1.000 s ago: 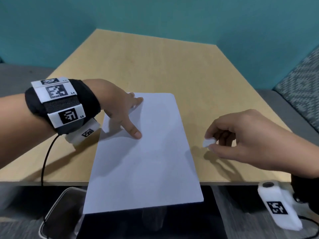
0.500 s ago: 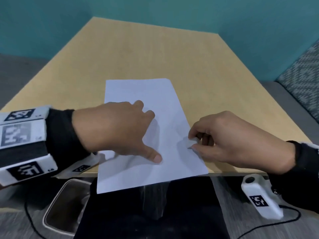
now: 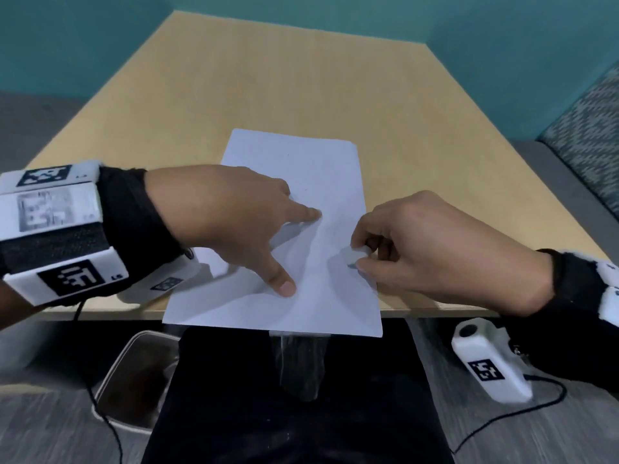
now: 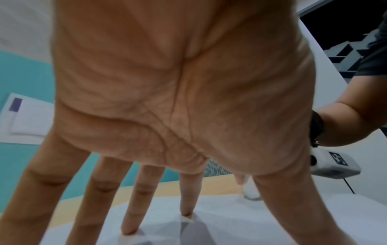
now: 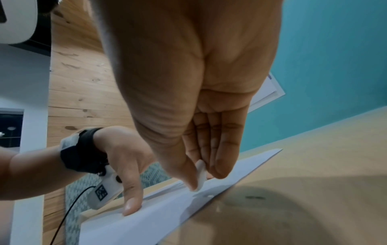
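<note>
My left hand [image 3: 231, 226] presses spread, straight fingers on a sheet of paper [image 3: 301, 162] at the table's [image 3: 268, 78] near edge (its end overhangs). My right hand [image 3: 435, 252] pinches a small white eraser [image 5: 200, 172] against the paper's right edge.

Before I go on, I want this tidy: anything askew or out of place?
The white paper sheet lies slightly skewed on the tan wooden table, its near edge overhanging the table's front. The left hand presses it down; the right hand pinches a small white eraser-like piece.
</note>
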### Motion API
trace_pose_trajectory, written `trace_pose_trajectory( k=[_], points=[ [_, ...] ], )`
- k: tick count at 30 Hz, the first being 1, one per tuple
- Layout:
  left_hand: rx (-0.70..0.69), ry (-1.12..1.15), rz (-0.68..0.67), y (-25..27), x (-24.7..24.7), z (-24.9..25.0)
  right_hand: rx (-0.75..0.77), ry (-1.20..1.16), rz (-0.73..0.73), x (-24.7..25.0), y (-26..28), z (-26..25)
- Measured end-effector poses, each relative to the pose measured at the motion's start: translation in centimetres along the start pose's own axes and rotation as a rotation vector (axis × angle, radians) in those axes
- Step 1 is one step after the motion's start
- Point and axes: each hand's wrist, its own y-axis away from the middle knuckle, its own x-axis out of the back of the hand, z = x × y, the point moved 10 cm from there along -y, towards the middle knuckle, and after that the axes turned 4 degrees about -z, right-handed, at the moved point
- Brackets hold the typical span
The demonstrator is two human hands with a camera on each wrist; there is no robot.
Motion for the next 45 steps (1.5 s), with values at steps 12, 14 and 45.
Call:
trace_pose_trajectory(
  k=[12, 14, 45],
  points=[
    [0.031, -0.030, -0.062, -0.5, 0.2, 0.3, -0.024, 0.091, -0.024, -0.4, -1.0, -1.0],
    [0.028, -0.025, -0.056, -0.4, 0.2, 0.3, -0.041, 0.096, -0.010, -0.3, -1.1, -0.8],
    [-0.016, 0.063, -0.060, 0.0, -0.9, -0.6, 0.032, 0.066, -0.080, -1.0, 0.9, -1.8]
  ],
)
